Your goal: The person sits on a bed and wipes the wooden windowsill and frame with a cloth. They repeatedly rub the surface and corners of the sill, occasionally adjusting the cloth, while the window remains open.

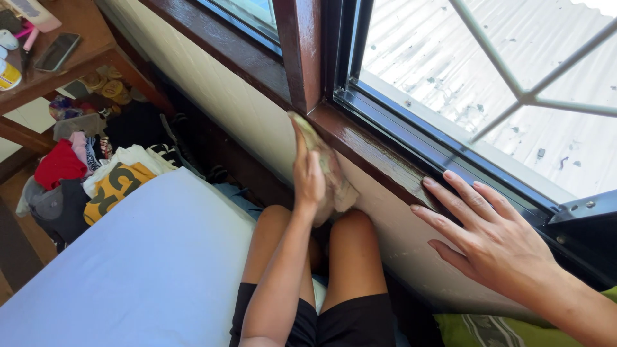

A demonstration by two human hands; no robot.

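My left hand (307, 183) is shut on a crumpled pale cloth (335, 183) and presses it against the edge of the dark brown wooden window sill (376, 154), where sill meets the cream wall (238, 106). My right hand (491, 241) lies flat, fingers spread, on the wall just under the sill, its fingertips reaching the sill beside the black window track (424, 141). It holds nothing. My bare knees (347, 250) rest against the wall below the cloth.
A bed with a light blue sheet (141, 263) fills the lower left. A heap of clothes (96, 170) lies beyond it, under a wooden table (77, 61) carrying a phone (56, 51) and small items. Green fabric (479, 331) sits at the bottom right.
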